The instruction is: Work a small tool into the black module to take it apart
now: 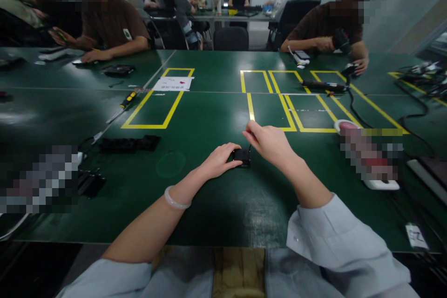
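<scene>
Between both hands' fingers (233, 160): small black part (242, 156) on green table (209, 116).

On the table (209, 205), the small box (242, 157) lies before the taped rectangles (250, 107).

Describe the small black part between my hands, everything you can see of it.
The small black part is a compact, boxy block, matte and dark like plastic, lying flat on the green table in front of you. Your left hand grips its left side, fingers over the top and thumb at the near edge. A thin dark strand seems to rise from its right corner to the fingertips of your right hand, which is just above it. Finer details are too small to tell.
</scene>
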Demonstrator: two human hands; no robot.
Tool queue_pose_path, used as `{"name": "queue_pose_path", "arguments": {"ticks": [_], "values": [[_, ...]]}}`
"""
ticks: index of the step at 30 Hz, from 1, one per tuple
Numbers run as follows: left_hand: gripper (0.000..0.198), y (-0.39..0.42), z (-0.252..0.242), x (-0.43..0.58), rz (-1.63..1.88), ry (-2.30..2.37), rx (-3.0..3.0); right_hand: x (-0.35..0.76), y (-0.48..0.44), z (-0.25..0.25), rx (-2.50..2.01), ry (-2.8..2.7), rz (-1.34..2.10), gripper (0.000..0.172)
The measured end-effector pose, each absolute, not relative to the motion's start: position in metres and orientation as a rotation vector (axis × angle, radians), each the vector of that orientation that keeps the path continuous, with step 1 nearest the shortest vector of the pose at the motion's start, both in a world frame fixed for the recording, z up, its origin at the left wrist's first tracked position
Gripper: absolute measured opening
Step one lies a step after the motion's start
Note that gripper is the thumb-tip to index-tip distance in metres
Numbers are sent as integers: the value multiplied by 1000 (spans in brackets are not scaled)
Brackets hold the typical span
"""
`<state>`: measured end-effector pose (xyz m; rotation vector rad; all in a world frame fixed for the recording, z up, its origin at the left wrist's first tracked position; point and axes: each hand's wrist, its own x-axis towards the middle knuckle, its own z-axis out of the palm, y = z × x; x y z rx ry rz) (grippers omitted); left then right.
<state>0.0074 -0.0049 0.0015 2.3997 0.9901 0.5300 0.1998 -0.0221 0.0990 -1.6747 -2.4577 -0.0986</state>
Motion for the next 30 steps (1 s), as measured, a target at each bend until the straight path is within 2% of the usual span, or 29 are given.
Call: {"name": "queue_pose_path", "arguments": {"ticks": [9,20,30], "values": [[36,-5,3,8,524,986,2398,210,-18,110,-1560,-2556,-17,19],[37,-4,3,7,502,1012,2409,206,-12,116,-1586,-2610,-136,27],[39,-4,1,6,527,1002,2394,210,-9,110,-1512,-2628,-86,21]]}}
